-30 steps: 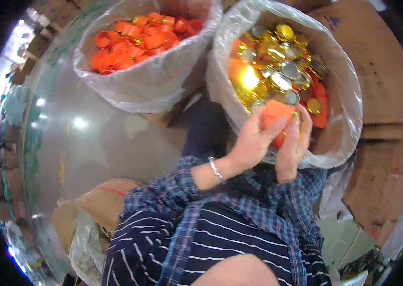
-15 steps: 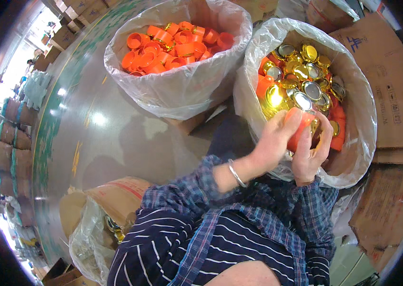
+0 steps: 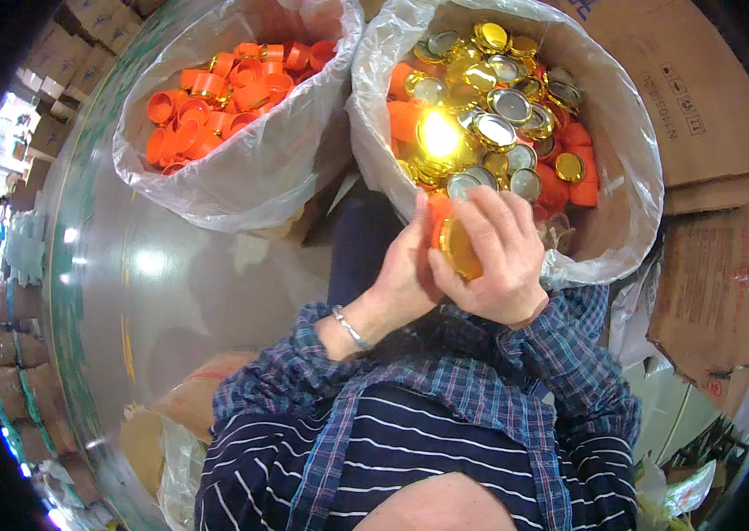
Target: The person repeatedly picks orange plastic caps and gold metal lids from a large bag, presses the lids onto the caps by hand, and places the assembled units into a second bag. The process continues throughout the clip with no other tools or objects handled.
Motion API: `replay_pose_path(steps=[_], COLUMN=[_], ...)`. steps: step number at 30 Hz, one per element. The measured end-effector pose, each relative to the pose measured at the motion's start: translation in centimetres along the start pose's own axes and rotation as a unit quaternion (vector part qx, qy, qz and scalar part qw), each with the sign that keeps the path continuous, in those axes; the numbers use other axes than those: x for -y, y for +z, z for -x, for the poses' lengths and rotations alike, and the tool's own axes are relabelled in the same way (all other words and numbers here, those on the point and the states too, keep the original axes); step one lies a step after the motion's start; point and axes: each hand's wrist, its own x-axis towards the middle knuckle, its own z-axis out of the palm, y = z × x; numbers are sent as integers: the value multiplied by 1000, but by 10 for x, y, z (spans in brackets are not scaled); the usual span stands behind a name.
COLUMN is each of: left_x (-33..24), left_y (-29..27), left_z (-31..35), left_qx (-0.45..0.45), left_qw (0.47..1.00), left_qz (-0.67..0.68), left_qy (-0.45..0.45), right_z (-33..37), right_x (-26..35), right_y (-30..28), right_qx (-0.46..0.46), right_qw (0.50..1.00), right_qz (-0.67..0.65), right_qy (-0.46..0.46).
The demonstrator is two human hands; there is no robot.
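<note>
In front of my body my two hands meet over one small piece, an orange plastic cap (image 3: 437, 218) with a round gold metal lid (image 3: 459, 248) at its face. My left hand (image 3: 405, 270) is closed around the orange cap from the left. From the right, my right hand (image 3: 505, 257) grips the gold lid, thumb on its near edge and fingers over its far side. Just beyond them stands a carton with a clear plastic liner (image 3: 636, 181). It holds gold and silver metal lids (image 3: 512, 104) and orange caps (image 3: 554, 188).
Left of it is another clear-lined container (image 3: 259, 164) full of orange caps (image 3: 250, 93), some with gold rims. Brown cardboard (image 3: 711, 292) stands at the right. Low on the left sits an open carton (image 3: 202, 389) with a plastic liner (image 3: 181, 465).
My hands have come back from over the lids toward my body and left in the picture. The gold lid now shows against the orange cap. The view has shifted, too.
</note>
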Motion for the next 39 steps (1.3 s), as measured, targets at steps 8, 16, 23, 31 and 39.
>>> replay_pose_path(steps=[8, 16, 23, 31, 39], left_x=[-69, -240, -136, -138, -129], left_y=[-2, 31, 22, -43, -59], left_z=[2, -27, -201, -319, -317], left_qx=[-26, -204, 91, 201, 202], left_qw=[967, 263, 197, -7, -25], left_qz=[-222, -762, -969, -964, -956], left_qy=[121, 556, 121, -174, -210], right_z=[-30, -31, -16, -2, 31], right_x=[-22, -168, -206, -231, -238], right_y=[10, 63, 200, 155, 54], right_qx=[67, 371, 343, 450, 577], right_qw=[985, 901, 918, 878, 789], right_qz=[-148, 19, 128, 62, 94], right_qy=[-60, 225, 156, 150, 187])
